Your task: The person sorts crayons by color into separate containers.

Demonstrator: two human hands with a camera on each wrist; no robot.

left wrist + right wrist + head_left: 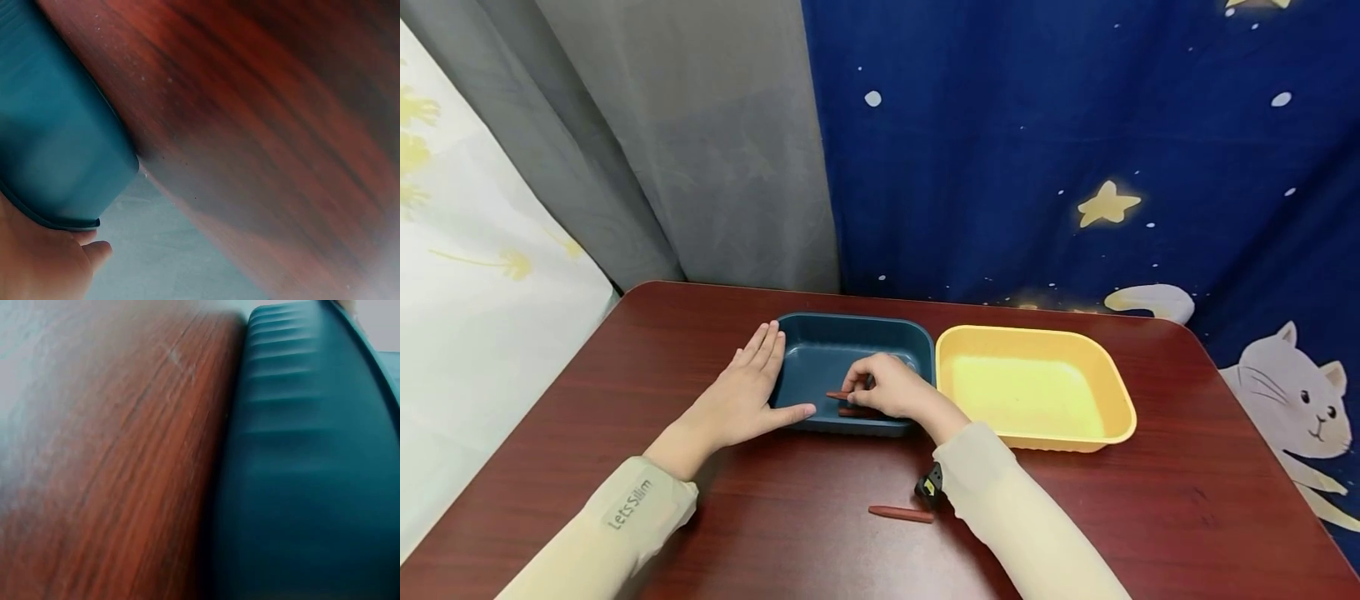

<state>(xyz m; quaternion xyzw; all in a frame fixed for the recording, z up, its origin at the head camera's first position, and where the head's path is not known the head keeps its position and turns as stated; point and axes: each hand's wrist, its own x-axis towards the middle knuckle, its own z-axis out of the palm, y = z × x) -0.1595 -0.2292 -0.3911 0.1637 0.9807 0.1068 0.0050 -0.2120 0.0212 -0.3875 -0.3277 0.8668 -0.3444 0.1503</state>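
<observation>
Inside the dark blue plastic tub (811, 367), my right hand (891, 387) pinches a red-brown, crayon-like stick (837, 395) between thumb and fingers. Just below it, a second red-brown stick (854, 412) lies in the tub, partly covered by that hand. My left hand (741, 404) rests at the tub's left side with straight fingers along the rim and the thumb spread to the near edge. The left wrist view shows the tub's outer wall (56, 137) with fingertips at its rim. Only the ribbed wall (287, 487) fills the right wrist view, the right fingers hidden.
A yellow tub (1022, 392) stands right beside the blue one. Another red-brown stick (901, 513) lies on the wooden table (790, 517), near the black wrist device (929, 487) at the right sleeve. Curtains (970, 167) hang behind the table's far edge.
</observation>
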